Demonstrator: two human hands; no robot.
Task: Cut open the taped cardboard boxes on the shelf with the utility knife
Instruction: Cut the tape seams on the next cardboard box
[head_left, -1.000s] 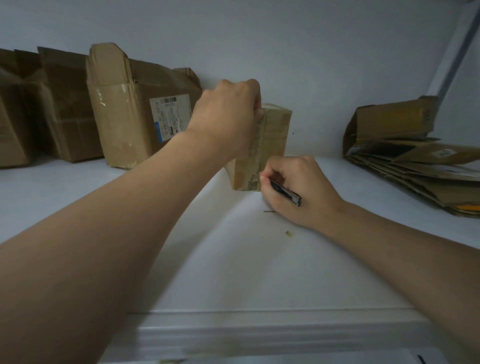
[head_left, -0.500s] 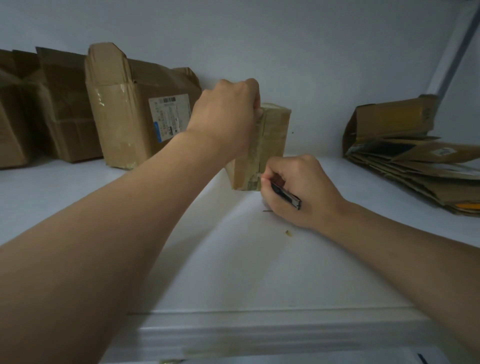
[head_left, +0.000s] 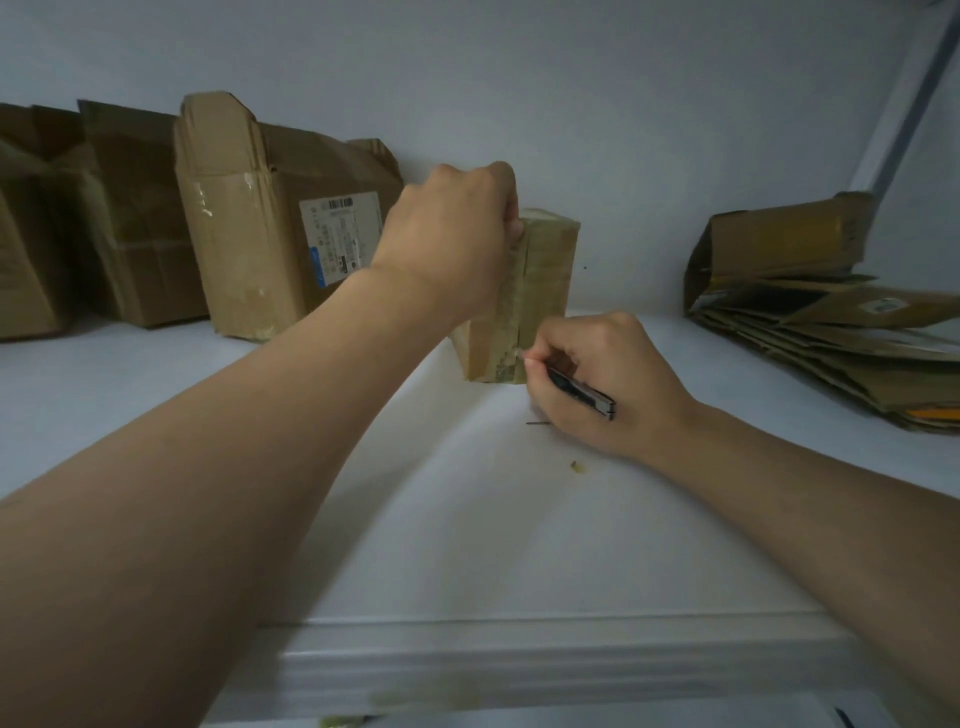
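Four boxes stood: one small box (head_left: 545, 291) in the left hand (head_left: 447, 234), three bigger boxes (head_left: 270, 249) leftward. The right hand (head_left: 623, 358) held one utility knife (head_left: 587, 392); one flattened stack (head_left: 831, 332) lay beyond.

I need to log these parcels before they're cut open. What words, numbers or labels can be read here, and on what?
No text here can be read.
White label on the large box: a barcode and printed lines, too small to read.
Small label on the flattened cardboard pile: blurred.
Small taped box in the left hand: no legible print.
Utility knife: no legible marking.
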